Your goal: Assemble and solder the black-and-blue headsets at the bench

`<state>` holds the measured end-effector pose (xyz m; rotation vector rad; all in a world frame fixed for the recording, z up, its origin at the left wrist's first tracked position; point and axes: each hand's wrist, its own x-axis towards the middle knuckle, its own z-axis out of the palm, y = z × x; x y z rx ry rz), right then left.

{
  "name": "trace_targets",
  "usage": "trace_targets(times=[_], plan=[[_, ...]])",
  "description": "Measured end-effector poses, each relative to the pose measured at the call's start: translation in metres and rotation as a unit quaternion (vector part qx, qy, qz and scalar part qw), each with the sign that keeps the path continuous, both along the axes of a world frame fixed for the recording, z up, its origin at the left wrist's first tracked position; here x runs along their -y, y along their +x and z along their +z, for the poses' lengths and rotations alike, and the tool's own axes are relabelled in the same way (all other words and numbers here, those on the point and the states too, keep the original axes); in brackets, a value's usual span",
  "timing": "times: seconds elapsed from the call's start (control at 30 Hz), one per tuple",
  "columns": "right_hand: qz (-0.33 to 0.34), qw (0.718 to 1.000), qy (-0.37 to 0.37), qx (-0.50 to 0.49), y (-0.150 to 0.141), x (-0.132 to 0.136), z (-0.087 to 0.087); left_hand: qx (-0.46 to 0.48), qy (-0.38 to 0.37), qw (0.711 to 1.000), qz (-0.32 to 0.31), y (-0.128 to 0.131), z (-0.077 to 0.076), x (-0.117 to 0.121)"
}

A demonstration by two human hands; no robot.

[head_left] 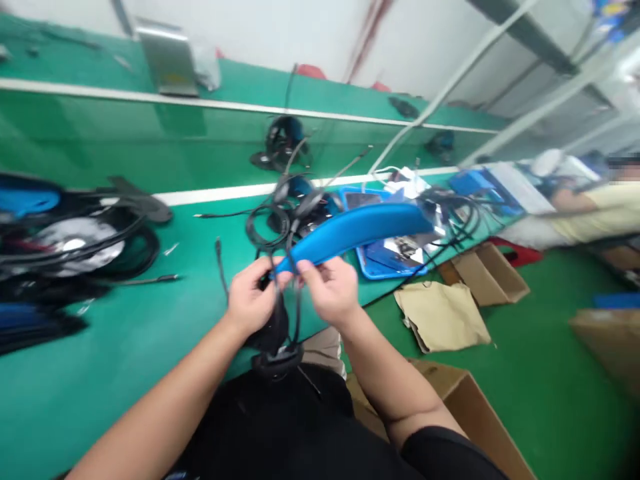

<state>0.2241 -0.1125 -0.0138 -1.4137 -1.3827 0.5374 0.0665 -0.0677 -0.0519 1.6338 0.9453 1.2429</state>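
A blue curved headset headband (365,227) stretches up and to the right from my hands, its far end blurred. My left hand (254,297) pinches its near end, fingers closed. Beside it, my right hand (333,288) is closed too, thumb and fingers gripping the same end near a thin black cable. Below both hands hangs a black headset part (277,360) close to my body, partly covered by my left hand. Just beyond the headband lie coiled black cables (267,227) and dark headset parts on the green bench (190,373).
To the left is a heap of headset parts (75,240) with cables. A blue tray (367,267) holding papers stands right of centre. Cardboard boxes (493,273) and a brown sheet (443,317) are at lower right. Another person's arm (575,200) reaches over the bench further right.
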Motion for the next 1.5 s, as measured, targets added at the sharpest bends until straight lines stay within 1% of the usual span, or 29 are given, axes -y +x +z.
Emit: trace_targets(times=[0.03,0.07,0.1,0.13,0.2,0.27,0.37,0.43,0.5,0.63,0.7,0.77,0.83,0.9,1.07,1.2,1.3,1.5], plan=[[0.036,0.999,-0.008,0.016,0.001,-0.001,-0.003,-0.011,-0.016,0.999,0.028,-0.002,0.001,-0.002],[0.055,0.997,-0.018,0.041,0.004,0.0,-0.007,-0.016,-0.029,0.998,0.045,-0.003,0.001,-0.003],[0.053,0.996,-0.031,0.072,0.008,0.001,-0.011,-0.016,-0.039,0.997,0.057,-0.004,0.001,-0.005],[0.032,0.993,-0.049,0.105,0.014,0.004,-0.017,-0.009,-0.05,0.997,0.064,-0.004,0.0,-0.005],[-0.048,0.981,-0.096,0.162,0.033,0.012,-0.029,0.029,-0.076,0.994,0.071,-0.004,-0.003,-0.006],[-0.129,0.963,-0.144,0.189,0.057,0.019,-0.041,0.086,-0.114,0.987,0.076,-0.002,-0.007,-0.007],[-0.219,0.929,-0.203,0.22,0.093,0.019,-0.053,0.149,-0.165,0.972,0.08,0.004,-0.006,-0.009],[-0.252,0.905,-0.241,0.242,0.112,0.011,-0.054,0.166,-0.185,0.965,0.08,0.008,-0.002,-0.011],[-0.262,0.885,-0.28,0.263,0.125,-0.001,-0.053,0.181,-0.206,0.959,0.074,0.012,0.003,-0.014],[-0.255,0.847,-0.357,0.3,0.14,-0.027,-0.047,0.198,-0.256,0.944,0.063,0.016,0.006,-0.021],[-0.249,0.83,-0.387,0.315,0.145,-0.034,-0.045,0.213,-0.283,0.933,0.058,0.014,0.006,-0.026],[-0.241,0.818,-0.406,0.329,0.149,-0.038,-0.043,0.231,-0.325,0.916,0.035,0.011,0.007,-0.031],[-0.233,0.811,-0.415,0.342,0.151,-0.04,-0.041,0.238,-0.362,0.901,0.008,0.007,0.008,-0.034],[-0.226,0.807,-0.416,0.353,0.153,-0.042,-0.04,0.236,-0.379,0.895,-0.003,0.005,0.008,-0.037],[-0.225,0.807,-0.399,0.373,0.153,-0.041,-0.041,0.24,-0.371,0.897,-0.007,0.005,0.004,-0.039],[-0.251,0.804,-0.386,0.376,0.155,-0.034,-0.044,0.247,-0.36,0.9,-0.011,0.007,0.003,-0.038],[-0.267,0.804,-0.385,0.367,0.158,-0.029,-0.048,0.243,-0.361,0.9,-0.022,0.006,0.008,-0.038],[-0.252,0.808,-0.4,0.351,0.158,-0.027,-0.056,0.232,-0.372,0.896,-0.067,0.002,0.02,-0.04]])
